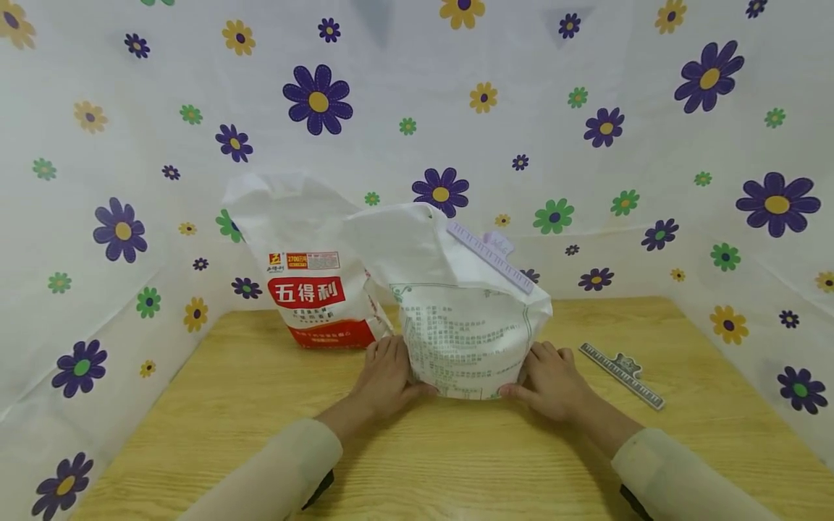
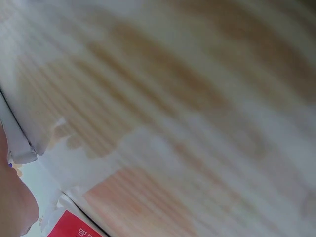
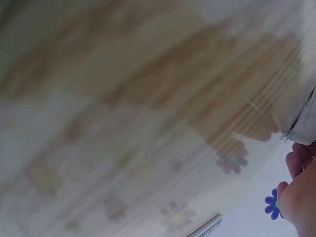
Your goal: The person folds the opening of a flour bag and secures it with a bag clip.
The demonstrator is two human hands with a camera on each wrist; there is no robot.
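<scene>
A white flour bag (image 1: 465,336) with green printed text stands on the table in the head view, its top folded over and leaning right. A purple ruler-like clip (image 1: 490,255) lies slanted along its upper right edge. My left hand (image 1: 386,375) grips the bag's lower left corner, thumb at the front bottom edge. At the lower right corner my right hand (image 1: 552,382) holds it the same way. In the left wrist view a part of the left hand (image 2: 17,202) shows at the edge; the right wrist view shows the right hand (image 3: 302,195) beside a bag corner.
Behind and left stands another white flour bag (image 1: 319,289) with a red label, its open-looking top slumping toward the first bag. A grey ruler-like clip (image 1: 622,376) lies on the wooden table (image 1: 449,463) at the right. A flowered cloth (image 1: 391,79) surrounds the table.
</scene>
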